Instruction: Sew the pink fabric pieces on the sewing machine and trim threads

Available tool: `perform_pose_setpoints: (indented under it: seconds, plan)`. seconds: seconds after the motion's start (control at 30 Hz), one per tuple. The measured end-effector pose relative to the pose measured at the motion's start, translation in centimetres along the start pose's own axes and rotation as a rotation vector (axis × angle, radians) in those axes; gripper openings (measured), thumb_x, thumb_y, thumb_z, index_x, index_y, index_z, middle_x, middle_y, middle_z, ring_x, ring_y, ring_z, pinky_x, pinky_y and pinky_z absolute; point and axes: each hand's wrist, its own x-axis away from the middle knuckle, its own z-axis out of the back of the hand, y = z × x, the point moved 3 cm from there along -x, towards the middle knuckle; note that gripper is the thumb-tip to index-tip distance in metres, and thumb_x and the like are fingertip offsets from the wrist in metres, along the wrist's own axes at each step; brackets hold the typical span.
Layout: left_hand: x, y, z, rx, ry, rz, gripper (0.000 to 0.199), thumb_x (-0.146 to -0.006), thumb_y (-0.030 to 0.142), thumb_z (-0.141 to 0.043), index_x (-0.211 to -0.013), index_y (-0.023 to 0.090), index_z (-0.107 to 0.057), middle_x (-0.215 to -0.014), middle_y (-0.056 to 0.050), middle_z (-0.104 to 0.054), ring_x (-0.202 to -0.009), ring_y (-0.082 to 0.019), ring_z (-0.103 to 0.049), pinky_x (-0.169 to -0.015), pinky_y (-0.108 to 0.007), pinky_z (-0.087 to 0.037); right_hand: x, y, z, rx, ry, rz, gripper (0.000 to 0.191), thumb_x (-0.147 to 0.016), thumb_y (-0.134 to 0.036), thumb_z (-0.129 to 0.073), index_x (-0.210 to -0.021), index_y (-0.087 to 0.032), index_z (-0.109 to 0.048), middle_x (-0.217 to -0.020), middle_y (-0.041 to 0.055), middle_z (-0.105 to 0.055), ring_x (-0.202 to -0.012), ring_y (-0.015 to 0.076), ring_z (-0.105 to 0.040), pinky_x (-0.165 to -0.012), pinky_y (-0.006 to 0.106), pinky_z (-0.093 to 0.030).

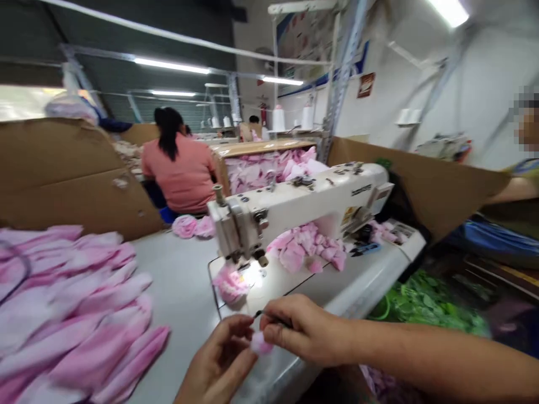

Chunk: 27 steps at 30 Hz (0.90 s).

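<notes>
My left hand (223, 359) and my right hand (301, 331) meet above the table's front edge. Between them is a small pink fabric piece (261, 343), pinched by the fingers of my left hand. My right hand is closed round a thin dark tool (275, 320), its tip close to my left fingertips. Just beyond stands a white sewing machine (295, 207) with its lamp lit. A pink fabric flower (230, 283) lies by the needle area. More pink pieces (309, 247) are heaped under the machine's arm.
Pink cloth (84, 320) is piled on the left of the table (168, 280). Blue-handled scissors (365, 249) lie right of the machine. Two pink flowers (192, 226) rest behind. Cardboard panels (76, 174) border the table. Green leaf-like pieces (433, 306) lie lower right. People are behind and at right.
</notes>
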Motion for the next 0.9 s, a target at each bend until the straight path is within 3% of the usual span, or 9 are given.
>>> perform_pose_setpoints:
  seconds: [0.23,0.47,0.6,0.7,0.9]
  plan:
    - [1.6,1.8,0.8,0.095,0.077,0.114,0.035,-0.08,0.041,-0.067,-0.105,0.019,-0.057,-0.097,-0.005,-0.063,-0.083,-0.018,-0.061,-0.067,-0.025,-0.047,-2.6,1.3,-2.0,-0.09,-0.129,-0.03,0.016,-0.091,-0.026,-0.05,-0.081,-0.015,-0.057,-0.07,-0.0022,-0.053,-0.064,0.0106,-0.044,-0.058,0.023,-0.034]
    - [0.4,1.1,0.7,0.162,0.094,0.155,0.031,-0.08,0.044,-0.067,-0.087,0.014,-0.061,-0.073,-0.002,-0.062,-0.067,-0.014,-0.058,-0.058,-0.022,-0.044,-4.0,2.1,-2.2,-0.055,-0.16,-0.054,0.016,-0.091,-0.023,-0.048,-0.08,-0.016,-0.056,-0.069,-0.0019,-0.056,-0.064,0.011,-0.048,-0.058,0.023,-0.035]
    - [-0.3,0.3,1.0,0.244,0.127,0.184,0.031,-0.08,0.043,-0.069,-0.084,0.013,-0.061,-0.069,-0.002,-0.06,-0.064,-0.013,-0.057,-0.056,-0.021,-0.044,-4.1,2.4,-1.2,-0.013,-0.1,-0.026,0.021,-0.095,-0.03,-0.046,-0.088,-0.016,-0.06,-0.072,-0.0005,-0.058,-0.065,0.012,-0.05,-0.058,0.024,-0.036]
    - [-0.6,-0.1,1.0,0.284,0.12,0.193,0.03,-0.082,0.042,-0.067,-0.083,0.013,-0.06,-0.071,-0.002,-0.059,-0.064,-0.012,-0.056,-0.056,-0.021,-0.044,-3.9,2.0,-0.8,0.019,-0.117,0.036,0.019,-0.092,-0.033,-0.056,-0.097,-0.016,-0.063,-0.081,0.0013,-0.063,-0.072,0.0124,-0.054,-0.061,0.023,-0.038]
    - [-0.8,0.1,0.9,0.163,0.055,0.174,0.031,-0.085,0.043,-0.063,-0.094,0.013,-0.061,-0.076,-0.003,-0.059,-0.067,-0.014,-0.056,-0.057,-0.022,-0.044,-4.2,2.3,-1.2,0.129,-0.189,0.064,0.014,-0.091,-0.02,-0.051,-0.082,-0.016,-0.061,-0.073,0.001,-0.061,-0.066,0.0121,-0.052,-0.061,0.024,-0.036]
